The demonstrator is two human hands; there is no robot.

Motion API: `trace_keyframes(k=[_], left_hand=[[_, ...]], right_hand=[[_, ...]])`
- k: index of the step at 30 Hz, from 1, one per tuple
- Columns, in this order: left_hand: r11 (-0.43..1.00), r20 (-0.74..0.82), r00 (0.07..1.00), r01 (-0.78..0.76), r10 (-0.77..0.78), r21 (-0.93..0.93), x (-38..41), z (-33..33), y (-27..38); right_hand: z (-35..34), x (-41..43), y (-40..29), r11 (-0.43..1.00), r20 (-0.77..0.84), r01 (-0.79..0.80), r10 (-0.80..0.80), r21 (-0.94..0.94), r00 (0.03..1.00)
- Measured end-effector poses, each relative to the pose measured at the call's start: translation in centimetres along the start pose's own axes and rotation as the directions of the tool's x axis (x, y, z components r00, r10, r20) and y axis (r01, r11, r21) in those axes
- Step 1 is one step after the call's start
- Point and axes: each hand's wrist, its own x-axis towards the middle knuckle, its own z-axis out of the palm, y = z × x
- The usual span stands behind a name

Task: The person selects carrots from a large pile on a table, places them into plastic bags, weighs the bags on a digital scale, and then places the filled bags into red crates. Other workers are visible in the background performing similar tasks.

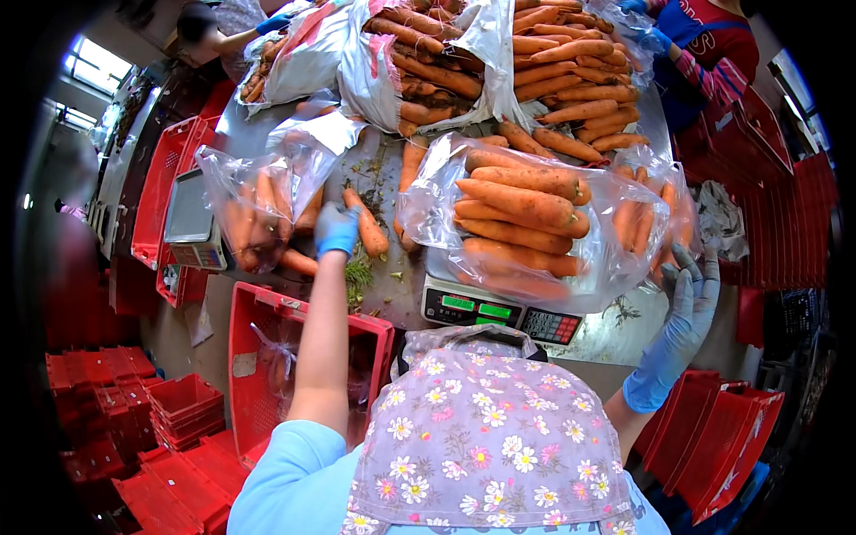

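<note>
My left hand, in a blue glove, is over the metal table beside a loose carrot; its fingers are blurred, so whether it grips anything is unclear. My right hand, gloved in blue, is raised with fingers apart beside a clear bag of carrots and holds nothing. Between the hands, a clear plastic bag of carrots lies on a digital scale with lit green displays. Another clear bag with carrots rests left of my left hand.
White woven sacks of carrots and a carrot pile cover the far side. A second scale stands left. A red crate holding bagged produce is below my left arm; red crates stand right. Two people in blue gloves are across the table.
</note>
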Motion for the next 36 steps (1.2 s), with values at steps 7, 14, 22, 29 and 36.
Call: trace_keyframes(k=[7, 14, 22, 29, 36], left_hand=[[0.953, 0.083, 0.949, 0.304, -0.304, 0.008, -2.6, 7.9, -3.5], [-0.313, 0.665, 0.738, 0.608, -0.113, -0.729, -4.2, 2.5, -4.5], [-0.331, 0.517, 0.85, 0.462, -0.101, -0.823, -9.4, -6.6, -4.8], [-0.094, 0.29, 0.937, 0.277, -0.193, -0.956, -10.0, -7.9, -6.8], [0.623, -0.09, 0.986, 0.016, -0.139, -0.782, -10.9, -5.5, -7.7]], right_hand=[[0.3, -0.8, -1.5, 1.0, 0.01, -0.003, 0.003, 0.011, 1.0], [0.7, -1.8, -2.1, 0.995, 0.001, 0.035, -0.036, 0.094, 0.999], [4.3, -5.9, -4.4, 0.974, 0.247, 0.215, -0.227, 0.073, 0.942], [2.1, -2.8, -3.9, 0.908, -0.192, 0.414, -0.419, -0.064, 0.888], [-6.2, 0.1, 8.9, 0.99, -0.217, 0.027, -0.058, -0.142, 0.975]])
